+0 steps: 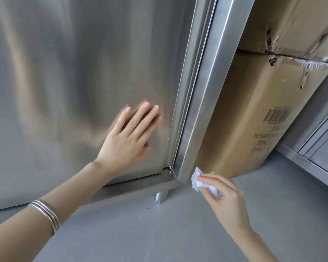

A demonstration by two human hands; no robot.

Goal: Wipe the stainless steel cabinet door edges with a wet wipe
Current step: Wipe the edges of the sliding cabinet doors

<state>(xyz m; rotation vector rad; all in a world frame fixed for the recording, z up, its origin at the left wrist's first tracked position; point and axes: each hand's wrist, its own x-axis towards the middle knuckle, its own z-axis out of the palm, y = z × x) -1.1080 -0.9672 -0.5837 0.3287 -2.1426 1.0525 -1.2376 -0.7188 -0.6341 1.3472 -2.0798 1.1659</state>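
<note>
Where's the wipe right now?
The wipe is bunched in the right hand, low and right in the view, at the foot of the cabinet's corner post.

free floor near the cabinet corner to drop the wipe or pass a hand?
Bare grey floor between both forearms, in front of the cabinet foot. Tight spot: the cabinet corner post almost meets the cardboard box, and the right hand with the wipe fills the gap's base.
</note>
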